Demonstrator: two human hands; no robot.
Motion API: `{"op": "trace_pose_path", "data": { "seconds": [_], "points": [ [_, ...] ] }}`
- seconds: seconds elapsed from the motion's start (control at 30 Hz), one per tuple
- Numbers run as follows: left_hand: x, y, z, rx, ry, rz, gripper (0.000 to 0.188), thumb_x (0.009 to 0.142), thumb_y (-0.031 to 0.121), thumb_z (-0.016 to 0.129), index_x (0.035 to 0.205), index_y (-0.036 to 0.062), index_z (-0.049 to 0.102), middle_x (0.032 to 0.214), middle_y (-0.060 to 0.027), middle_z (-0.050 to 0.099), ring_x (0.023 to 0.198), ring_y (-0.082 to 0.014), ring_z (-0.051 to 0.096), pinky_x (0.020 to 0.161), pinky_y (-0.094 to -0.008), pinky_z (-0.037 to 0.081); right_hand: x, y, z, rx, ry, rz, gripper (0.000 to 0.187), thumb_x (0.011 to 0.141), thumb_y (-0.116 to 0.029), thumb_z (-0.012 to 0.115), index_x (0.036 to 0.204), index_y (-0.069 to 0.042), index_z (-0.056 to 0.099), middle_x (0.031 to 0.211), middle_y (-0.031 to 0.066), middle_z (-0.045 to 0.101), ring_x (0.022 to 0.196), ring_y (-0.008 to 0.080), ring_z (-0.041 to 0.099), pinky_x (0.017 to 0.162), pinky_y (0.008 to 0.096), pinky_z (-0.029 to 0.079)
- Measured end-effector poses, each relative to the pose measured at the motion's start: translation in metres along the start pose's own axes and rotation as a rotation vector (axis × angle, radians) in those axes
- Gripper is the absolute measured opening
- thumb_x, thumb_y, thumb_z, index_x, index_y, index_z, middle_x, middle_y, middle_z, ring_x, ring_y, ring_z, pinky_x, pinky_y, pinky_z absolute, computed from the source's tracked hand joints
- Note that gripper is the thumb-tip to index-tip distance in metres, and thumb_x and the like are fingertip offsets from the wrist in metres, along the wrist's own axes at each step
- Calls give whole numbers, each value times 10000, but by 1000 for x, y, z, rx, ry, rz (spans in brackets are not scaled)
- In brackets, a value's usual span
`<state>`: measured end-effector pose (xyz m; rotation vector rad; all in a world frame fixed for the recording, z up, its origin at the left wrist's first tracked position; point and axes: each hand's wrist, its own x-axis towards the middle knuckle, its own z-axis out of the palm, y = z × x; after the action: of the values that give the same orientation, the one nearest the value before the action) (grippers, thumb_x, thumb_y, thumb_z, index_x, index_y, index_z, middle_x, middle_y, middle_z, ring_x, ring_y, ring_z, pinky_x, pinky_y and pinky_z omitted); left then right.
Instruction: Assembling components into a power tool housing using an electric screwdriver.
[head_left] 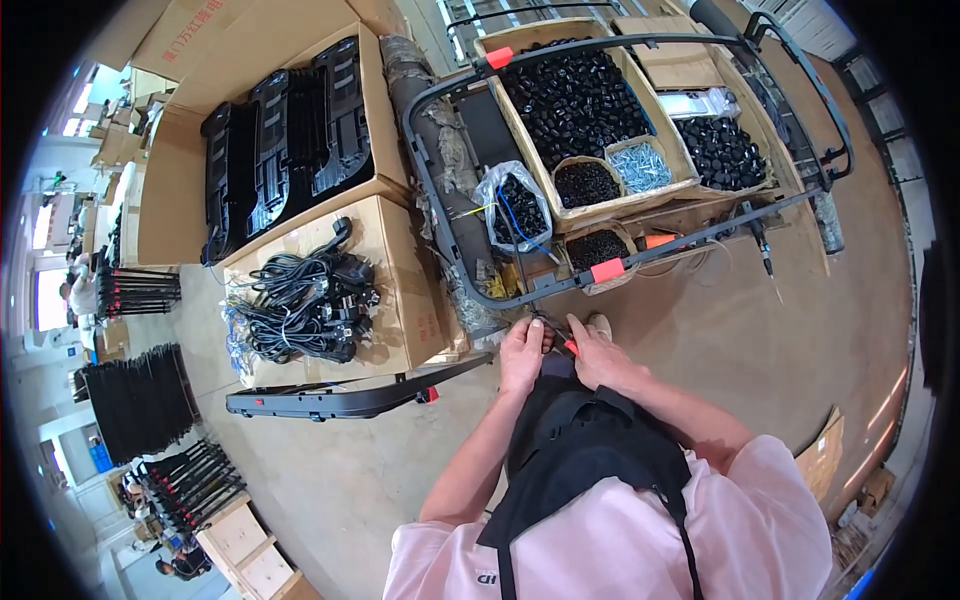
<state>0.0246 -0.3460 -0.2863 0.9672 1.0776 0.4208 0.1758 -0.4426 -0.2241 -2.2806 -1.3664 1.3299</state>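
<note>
From the head view I take the metal frame (560, 285) as my landmark: a dark tube frame lying over the table (800, 300), with orange clips on its rails. Both hands meet just below its near rail. My left hand (524, 352) is curled shut around something small, though I cannot tell what. My right hand (600, 350) is closed on a small red-handled tool (568, 345), its tip pointing up towards the rail, so I judge both grips are set to work on that near edge. Inside the frame sit boxes of black caps (575, 95) and a tub of screws (638, 165), within reach. Left of the frame, a carton (400, 290) carries coiled black cables (305, 300).
</note>
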Motion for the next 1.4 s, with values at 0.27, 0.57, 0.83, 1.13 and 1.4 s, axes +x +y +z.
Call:
{"op": "trace_pose_path", "data": {
  "seconds": [0.27,0.57,0.83,1.13,1.4],
  "points": [
    [0,-4,3,141,26,22,294,1143,249,506,1083,12,670,905,-29,689,790,-97,615,728,-272,528,3,4,-14,-101,-88,-43,867,886,-66,594,1668,-36,221,1424,329,531,1321,487,547,1158,554,403],
    [-1,-5,5,10,8,11,308,1155,276,486,1169,37,678,978,-20,725,809,-93,634,735,-266,522,-20,3,-38,-96,-51,-129,1001,804,-200,732,1676,-124,247,1279,290,585,1251,470,578,1097,560,442],
    [-4,57,-25,844,16,88,339,1087,270,551,1054,-1,750,903,-109,790,903,-199,765,816,-344,588,-23,15,-15,-106,191,-270,1026,772,-191,742,1684,-222,276,1115,285,597,973,484,674,824,567,559],
    [53,121,-14,1593,128,787,418,1004,400,611,865,40,772,873,-164,773,909,-350,704,876,-459,459,-42,-38,20,-171,444,-124,913,806,-109,717,1638,-308,399,1062,240,564,861,441,683,733,521,589],
    [74,111,-21,1374,-58,654,447,1076,433,492,927,56,680,914,-260,745,908,-478,721,838,-598,544,-39,-76,55,-188,601,39,867,843,-96,709,1633,-292,411,1046,222,554,853,398,680,692,477,592]
  ]
}}
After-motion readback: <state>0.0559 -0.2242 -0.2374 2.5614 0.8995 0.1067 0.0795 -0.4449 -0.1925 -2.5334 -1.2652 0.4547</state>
